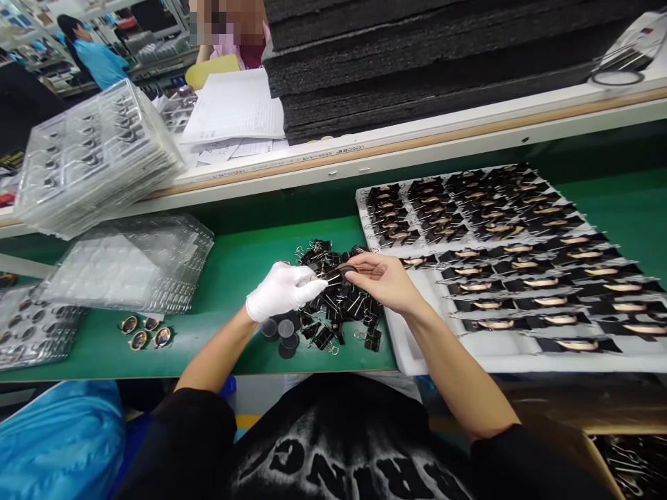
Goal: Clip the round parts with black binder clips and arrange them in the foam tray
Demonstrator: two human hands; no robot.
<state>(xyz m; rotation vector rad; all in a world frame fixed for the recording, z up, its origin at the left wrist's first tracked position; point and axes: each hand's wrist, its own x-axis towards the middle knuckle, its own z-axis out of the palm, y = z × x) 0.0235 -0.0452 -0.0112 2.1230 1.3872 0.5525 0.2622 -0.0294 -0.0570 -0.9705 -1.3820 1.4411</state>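
My left hand (284, 288), in a white glove, is closed on a black binder clip (331, 280) with metal wire handles. My right hand (384, 279) is bare and pinches a dark, thin round piece (346, 269) right at the clip. Fingers partly cover both items, so I cannot tell whether the clip grips the piece. Below the hands lies a pile of black binder clips (341, 312). Several flat black discs (287, 330) rest on the green table beside the left wrist.
To the right, a white foam tray (430, 312) bears rows of binder clips clamped on round parts. Several gold-rimmed round parts (138, 339) lie left. Clear plastic trays (140, 264) are stacked behind them. A white shelf (313, 163) carries black foam sheets (417, 69). A person in blue (99, 59) is far back.
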